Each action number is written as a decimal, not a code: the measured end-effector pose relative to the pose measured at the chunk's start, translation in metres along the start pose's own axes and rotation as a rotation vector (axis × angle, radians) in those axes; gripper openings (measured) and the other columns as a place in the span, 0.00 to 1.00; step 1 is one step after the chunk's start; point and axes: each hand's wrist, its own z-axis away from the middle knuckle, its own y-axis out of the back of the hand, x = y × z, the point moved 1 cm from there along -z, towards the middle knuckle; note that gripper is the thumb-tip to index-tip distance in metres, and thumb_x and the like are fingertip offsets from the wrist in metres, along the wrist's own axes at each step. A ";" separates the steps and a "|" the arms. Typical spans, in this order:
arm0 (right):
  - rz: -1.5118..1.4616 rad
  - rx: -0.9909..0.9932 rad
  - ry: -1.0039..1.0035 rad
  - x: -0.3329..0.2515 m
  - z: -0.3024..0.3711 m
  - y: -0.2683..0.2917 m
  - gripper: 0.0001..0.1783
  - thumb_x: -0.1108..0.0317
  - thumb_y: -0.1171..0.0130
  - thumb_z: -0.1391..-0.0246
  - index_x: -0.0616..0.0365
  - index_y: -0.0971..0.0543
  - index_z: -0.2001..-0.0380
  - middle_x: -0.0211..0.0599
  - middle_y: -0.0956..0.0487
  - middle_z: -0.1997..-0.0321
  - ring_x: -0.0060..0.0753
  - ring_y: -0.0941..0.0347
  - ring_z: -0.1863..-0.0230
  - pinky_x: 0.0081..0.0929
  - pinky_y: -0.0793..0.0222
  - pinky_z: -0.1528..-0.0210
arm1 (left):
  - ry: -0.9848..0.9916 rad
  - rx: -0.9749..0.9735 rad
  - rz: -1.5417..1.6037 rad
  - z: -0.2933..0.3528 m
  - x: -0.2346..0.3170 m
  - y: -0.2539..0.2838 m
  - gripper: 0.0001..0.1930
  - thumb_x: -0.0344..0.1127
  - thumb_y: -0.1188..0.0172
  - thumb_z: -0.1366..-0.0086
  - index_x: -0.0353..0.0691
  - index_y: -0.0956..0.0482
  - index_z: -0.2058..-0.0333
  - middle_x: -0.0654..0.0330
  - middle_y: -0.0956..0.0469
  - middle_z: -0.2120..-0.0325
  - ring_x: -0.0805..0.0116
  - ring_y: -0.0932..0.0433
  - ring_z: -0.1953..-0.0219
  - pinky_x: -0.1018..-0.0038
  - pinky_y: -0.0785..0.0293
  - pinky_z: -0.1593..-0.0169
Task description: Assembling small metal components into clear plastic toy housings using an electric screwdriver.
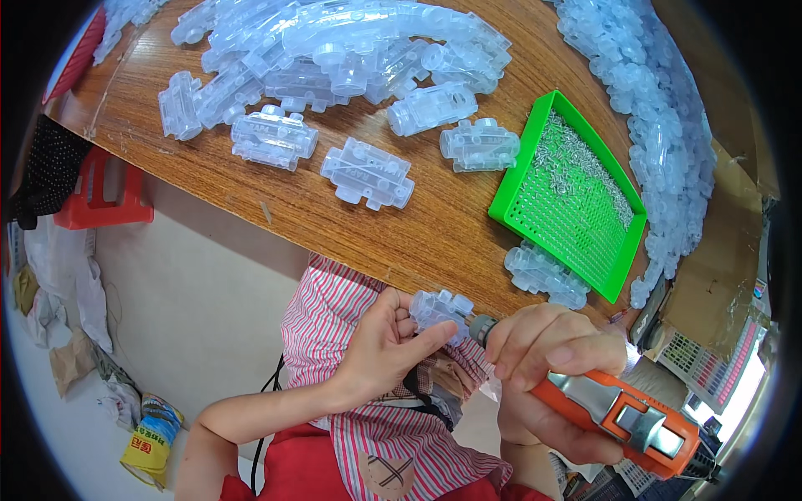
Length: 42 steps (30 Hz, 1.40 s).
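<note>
My left hand [380, 338] grips a clear plastic housing [440, 313] just off the table's front edge, thumb laid along its near side. In my right hand [543, 359] is an orange electric screwdriver [618, 409], lying nearly level with its grey nose [482, 328] pointing left at the housing. The bit's tip meets the housing's right end; whether a screw sits there is too small to tell. Beyond my hands, a green perforated tray [576, 230] holds many small silver screws [568, 163]. Its near corner rests above another clear housing [547, 274].
Loose clear housings [368, 173] lie on the wooden table [276, 188], with a large heap [334, 50] behind them. More clear parts [660, 159] run along the right side. A red stool [109, 196] stands on the floor at left, near bags [153, 438].
</note>
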 end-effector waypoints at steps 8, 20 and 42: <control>-0.093 -0.058 0.007 0.006 -0.001 -0.004 0.43 0.23 0.44 0.57 0.59 0.29 0.68 0.32 0.29 0.82 0.29 0.31 0.82 0.27 0.31 0.81 | -0.062 0.002 -0.025 -0.001 -0.003 0.001 0.16 0.24 0.37 0.38 0.29 0.36 0.58 0.53 0.23 0.61 0.72 0.22 0.57 0.78 0.22 0.55; -0.003 -0.230 0.098 0.013 -0.001 0.001 0.45 0.24 0.41 0.60 0.62 0.28 0.66 0.34 0.28 0.82 0.31 0.30 0.82 0.27 0.30 0.81 | -0.091 0.014 -0.061 -0.001 -0.006 0.003 0.15 0.24 0.36 0.39 0.30 0.34 0.59 0.54 0.22 0.63 0.72 0.21 0.59 0.78 0.21 0.57; -0.018 -0.020 0.036 -0.009 -0.003 0.007 0.43 0.23 0.46 0.56 0.59 0.30 0.65 0.31 0.30 0.82 0.28 0.33 0.82 0.26 0.31 0.82 | -0.036 0.022 -0.132 0.003 0.002 -0.001 0.16 0.24 0.35 0.39 0.35 0.35 0.59 0.58 0.22 0.64 0.79 0.23 0.61 0.82 0.25 0.60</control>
